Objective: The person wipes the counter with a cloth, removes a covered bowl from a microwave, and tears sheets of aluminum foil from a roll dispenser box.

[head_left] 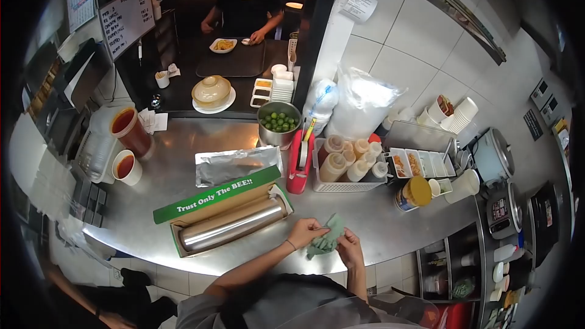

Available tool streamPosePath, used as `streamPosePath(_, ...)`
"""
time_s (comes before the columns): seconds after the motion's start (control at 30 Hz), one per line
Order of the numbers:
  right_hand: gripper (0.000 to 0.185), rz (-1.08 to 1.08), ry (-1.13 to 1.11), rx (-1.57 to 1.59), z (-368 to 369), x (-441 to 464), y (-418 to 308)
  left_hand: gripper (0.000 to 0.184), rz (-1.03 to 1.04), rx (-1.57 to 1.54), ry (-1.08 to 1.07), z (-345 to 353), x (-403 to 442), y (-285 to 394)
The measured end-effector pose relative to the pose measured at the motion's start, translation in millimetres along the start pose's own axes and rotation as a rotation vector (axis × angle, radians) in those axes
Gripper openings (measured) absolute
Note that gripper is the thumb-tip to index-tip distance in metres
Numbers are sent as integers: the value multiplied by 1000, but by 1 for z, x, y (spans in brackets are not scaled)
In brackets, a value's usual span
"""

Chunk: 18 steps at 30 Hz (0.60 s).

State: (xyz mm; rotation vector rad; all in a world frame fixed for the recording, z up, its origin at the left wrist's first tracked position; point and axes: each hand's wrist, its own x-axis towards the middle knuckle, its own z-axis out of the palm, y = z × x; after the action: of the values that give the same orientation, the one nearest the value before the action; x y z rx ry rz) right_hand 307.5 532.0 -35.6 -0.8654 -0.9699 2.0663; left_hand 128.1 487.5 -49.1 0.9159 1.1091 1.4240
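Both of my hands pinch a crumpled, pale green, cloth-like piece (325, 242) over the front edge of the steel counter (244, 146). Whether it is cloth or thin plastic, I cannot tell. My left hand (306, 233) is closed on its left side, and my right hand (350, 248) is closed on its right side. Left of my hands lies an open box (177, 236) with a green lid reading "Trust Only The BEE!!". A shiny foil roll (234, 224) rests inside it. Behind the box is a flat silver pouch (237, 166).
A red tape dispenser (298, 167), a basket of squeeze bottles (347, 186) and a pot of green limes (279, 137) stand beyond my hands. A yellow-lidded jar (413, 194) is at right. Across the pass, a person (250, 9) stands at a dark tray (234, 68).
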Motion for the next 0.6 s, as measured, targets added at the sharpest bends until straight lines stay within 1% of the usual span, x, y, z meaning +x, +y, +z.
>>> streamPosePath(0.03,27,-7,6,15,4,-5,0,22,3,-2,-3,0,-1,1)
streamPosePath(0.1,28,-4,-4,31,1,-7,1,17,-176,-20,-94,-5,-8,8)
streamPosePath(0.13,28,-13,0,34,-5,-6,2,16,-155,-77,-120,-5,-11,9)
streamPosePath(0.17,28,-23,4,41,-7,-5,4,16,-163,-70,-122,-3,-15,11)
streamPosePath(0.2,28,-42,50,36,9,-10,-10,16,-141,-164,-161,-2,-18,16)
streamPosePath(0.23,28,-63,45,18,8,-9,-13,16,-118,-256,-200,-4,-21,19)
streamPosePath(0.27,27,-74,57,-29,8,-8,-17,16,-128,-199,-259,-10,-23,20)
streamPosePath(0.3,27,-83,68,-77,12,-8,-23,16,-135,-190,-259,-14,-25,23)
streamPosePath(0.37,22,-93,37,-210,25,-7,-33,14,-117,19,-288,-21,-29,36)
streamPosePath(0.4,15,-111,44,-303,20,-1,-30,15,-136,66,-274,-23,-33,43)
streamPosePath(0.43,15,-102,48,-291,35,-2,-33,15,-151,71,-273,-27,-36,44)
streamPosePath(0.5,12,-128,50,-305,57,-5,-45,19,-101,245,-248,-34,-41,45)
streamPosePath(0.53,12,-145,73,-295,59,-3,-44,15,-129,323,-271,-39,-42,49)
streamPosePath(0.57,12,-153,77,-285,60,-3,-43,15,-129,334,-279,-40,-46,53)
streamPosePath(0.6,13,-227,158,-359,61,-1,-44,14,-38,246,-281,-41,-50,56)
